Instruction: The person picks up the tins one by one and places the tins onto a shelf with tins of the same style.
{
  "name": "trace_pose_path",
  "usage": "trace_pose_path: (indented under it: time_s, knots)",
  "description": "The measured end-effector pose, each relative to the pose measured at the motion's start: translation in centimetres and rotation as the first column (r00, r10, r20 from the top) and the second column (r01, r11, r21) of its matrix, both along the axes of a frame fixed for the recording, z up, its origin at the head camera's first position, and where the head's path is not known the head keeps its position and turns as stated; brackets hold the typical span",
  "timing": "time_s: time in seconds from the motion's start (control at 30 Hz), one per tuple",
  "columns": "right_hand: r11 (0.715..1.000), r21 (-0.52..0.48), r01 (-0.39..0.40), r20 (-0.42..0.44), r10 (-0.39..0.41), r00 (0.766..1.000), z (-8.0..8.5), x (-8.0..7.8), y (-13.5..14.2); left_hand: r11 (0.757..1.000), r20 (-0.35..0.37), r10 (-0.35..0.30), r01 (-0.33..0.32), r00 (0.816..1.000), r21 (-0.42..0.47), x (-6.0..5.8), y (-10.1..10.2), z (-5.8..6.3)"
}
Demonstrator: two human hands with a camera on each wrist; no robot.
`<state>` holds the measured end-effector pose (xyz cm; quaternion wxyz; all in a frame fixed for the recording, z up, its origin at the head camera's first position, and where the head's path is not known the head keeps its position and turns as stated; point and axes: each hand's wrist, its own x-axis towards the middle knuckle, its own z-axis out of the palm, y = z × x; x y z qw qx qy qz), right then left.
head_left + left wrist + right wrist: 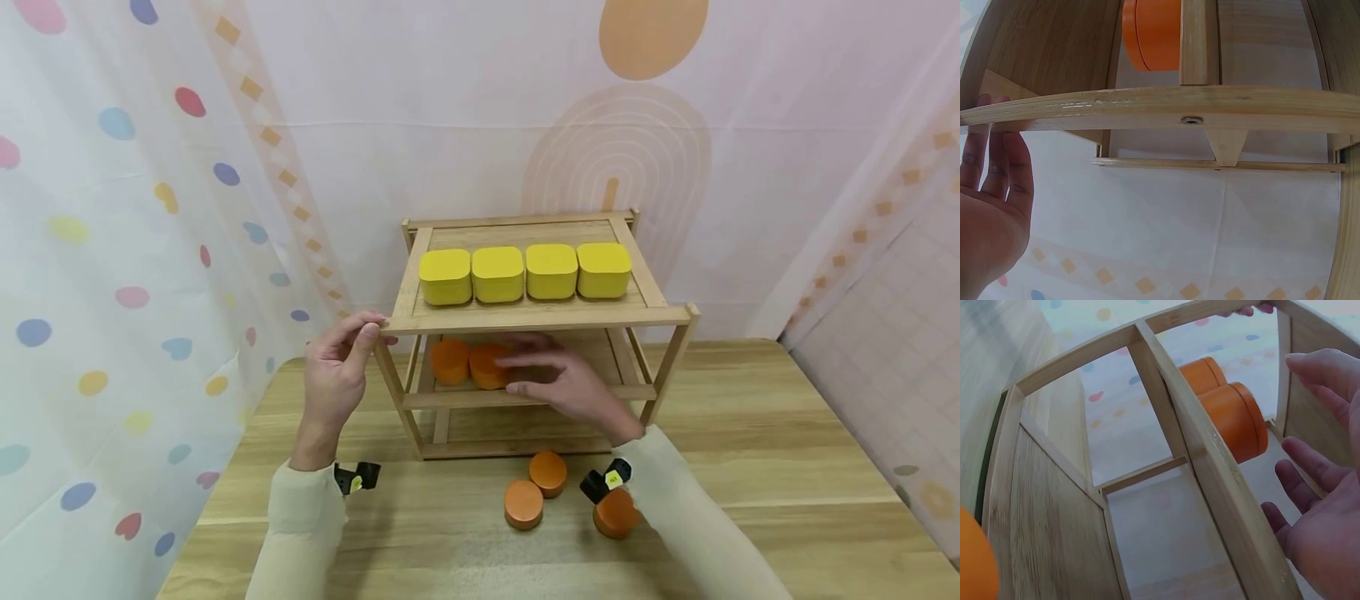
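Note:
A wooden shelf rack point(525, 318) stands on the table, and my left hand point(336, 367) grips its top front left corner. The left wrist view shows the fingers point(1019, 165) of that hand bent over the rack's edge. Two round orange tins point(450, 362) sit side by side on the middle tier, at its left. My right hand point(562, 379) reaches into that tier just right of the nearer orange tin point(1235, 422). Its fingers are spread, with a gap between them and the tin in the right wrist view, and it holds nothing.
Several yellow rounded-square boxes point(498, 275) stand in a row on the top tier. Three more orange tins point(523, 504) lie on the wooden table point(750, 467) before the rack, one partly behind the right wrist camera. A patterned curtain point(450, 125) hangs behind.

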<state>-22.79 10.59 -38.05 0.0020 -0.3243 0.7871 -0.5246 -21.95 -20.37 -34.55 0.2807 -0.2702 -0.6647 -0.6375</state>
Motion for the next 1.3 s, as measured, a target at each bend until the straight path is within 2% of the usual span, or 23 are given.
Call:
trace_pose_path:
  time_s: [0.17, 0.33, 0.67, 0.87, 1.13, 1.3]
  knots:
    - [0.999, -0.040, -0.023, -0.017, 0.022, 1.000, 0.0, 1.1, 1.0, 1.000, -0.006, -0.011, 0.011, 1.000, -0.002, 0.0, 0.0, -0.1]
    - [0.994, -0.071, -0.078, -0.103, 0.070, 0.992, 0.0, 1.8, 1.8, 1.000, -0.015, -0.016, 0.016, 1.000, 0.001, -0.1, -0.1, -0.1]
    - [0.996, -0.031, -0.082, -0.189, 0.074, 0.979, -0.6, 3.4, 3.2, 1.000, -0.003, 0.008, -0.008, 1.000, -0.007, 0.2, 0.1, -0.1]
    - [0.993, -0.032, -0.112, -0.185, 0.105, 0.977, -0.7, 4.3, 4.0, 1.000, -0.007, 0.017, -0.018, 1.000, -0.023, 0.1, 0.1, 0.1]
    - [0.993, -0.006, -0.118, -0.173, 0.115, 0.978, -1.6, 4.8, 5.4, 1.000, -0.015, -0.004, 0.004, 1.000, -0.006, 0.2, 0.1, 0.1]
    - [0.990, 0.026, -0.136, -0.116, 0.138, 0.984, -2.2, 5.5, 6.4, 1.000, -0.009, 0.000, 0.000, 1.000, -0.005, 0.1, 0.1, 0.1]
